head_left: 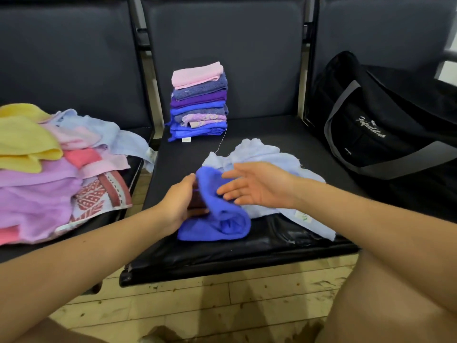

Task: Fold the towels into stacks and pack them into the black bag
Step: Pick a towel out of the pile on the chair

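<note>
A bright blue towel (220,219) lies partly folded on the middle seat (247,253). My left hand (183,199) grips its left edge, with one flap lifted. Just to the right, my right hand (257,185) hovers with fingers spread, palm toward the raised flap, holding nothing. Under the blue towel lies a crumpled pale blue towel (267,154). At the back of the same seat stands a stack of folded towels (199,102), pink on top, purple and blue below. The black bag (385,125) with grey straps sits on the right seat.
A loose pile of unfolded towels (44,169), yellow, pink, lilac, pale blue and one red-patterned, covers the left seat. Dark seat backs rise behind. A tiled floor (222,303) shows below the seat's front edge, between my knees.
</note>
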Available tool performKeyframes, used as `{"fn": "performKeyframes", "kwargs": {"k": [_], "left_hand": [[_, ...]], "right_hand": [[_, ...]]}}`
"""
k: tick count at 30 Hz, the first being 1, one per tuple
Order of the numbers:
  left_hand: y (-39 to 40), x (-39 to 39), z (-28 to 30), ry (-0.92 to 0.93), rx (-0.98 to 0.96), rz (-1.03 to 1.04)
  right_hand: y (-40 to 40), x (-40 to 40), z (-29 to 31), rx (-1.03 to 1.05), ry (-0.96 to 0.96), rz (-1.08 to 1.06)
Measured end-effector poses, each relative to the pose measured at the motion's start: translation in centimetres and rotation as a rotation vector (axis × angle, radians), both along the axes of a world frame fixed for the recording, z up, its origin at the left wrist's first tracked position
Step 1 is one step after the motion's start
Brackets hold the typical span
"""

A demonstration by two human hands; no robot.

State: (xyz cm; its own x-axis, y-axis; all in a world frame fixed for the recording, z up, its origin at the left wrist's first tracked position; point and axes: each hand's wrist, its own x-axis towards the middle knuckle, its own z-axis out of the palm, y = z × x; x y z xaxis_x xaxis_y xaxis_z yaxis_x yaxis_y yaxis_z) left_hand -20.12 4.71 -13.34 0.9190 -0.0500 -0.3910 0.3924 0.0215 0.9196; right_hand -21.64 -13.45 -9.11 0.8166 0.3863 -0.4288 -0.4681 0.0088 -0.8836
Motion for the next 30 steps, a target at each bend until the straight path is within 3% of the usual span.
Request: {"fn": "performKeyframes", "kwargs": {"k": [2, 5, 10, 15, 19, 22, 25, 30], "left_hand": [[0.6, 0.8, -0.2, 0.068, -0.052, 0.015], [1.0, 1.5, -0.5, 0.086, 0.103, -0.052], [0.7, 1.9, -0.8, -0.024, 0.268, -0.088], [1.0, 2.0, -1.6, -0.229, 0.667, -0.152], [1.0, 2.0, -1.8, -0.304, 0.727, -0.139], [1.3, 2.1, -1.5, -0.289, 0.614, -0.061], [1.6, 1.8, -0.4, -0.224, 0.357, -0.011], [1.4, 0.6, 2.4, -0.023, -0.134, -0.179]], "right_hand": [[0.7, 0.4, -1.2, -0.109, -0.039, 0.001], [1.0, 0.5, -2.7, -0.325, -0.126, -0.066], [1.1, 0.0, -4.0, -0.467, -0.119, -0.135], [1.9, 0.1, -3.5, -0.697, -0.181, 0.010], [2.6, 0.8, -3.2, -0.693, -0.152, 0.049], [3.2, 0.9, -2.8, -0.403, -0.111, -0.027], [3.2, 1.7, -2.1, -0.127, -0.148, -0.129], [2.1, 2.3, 0.1, 0.007, -0.244, -0.133]]}}
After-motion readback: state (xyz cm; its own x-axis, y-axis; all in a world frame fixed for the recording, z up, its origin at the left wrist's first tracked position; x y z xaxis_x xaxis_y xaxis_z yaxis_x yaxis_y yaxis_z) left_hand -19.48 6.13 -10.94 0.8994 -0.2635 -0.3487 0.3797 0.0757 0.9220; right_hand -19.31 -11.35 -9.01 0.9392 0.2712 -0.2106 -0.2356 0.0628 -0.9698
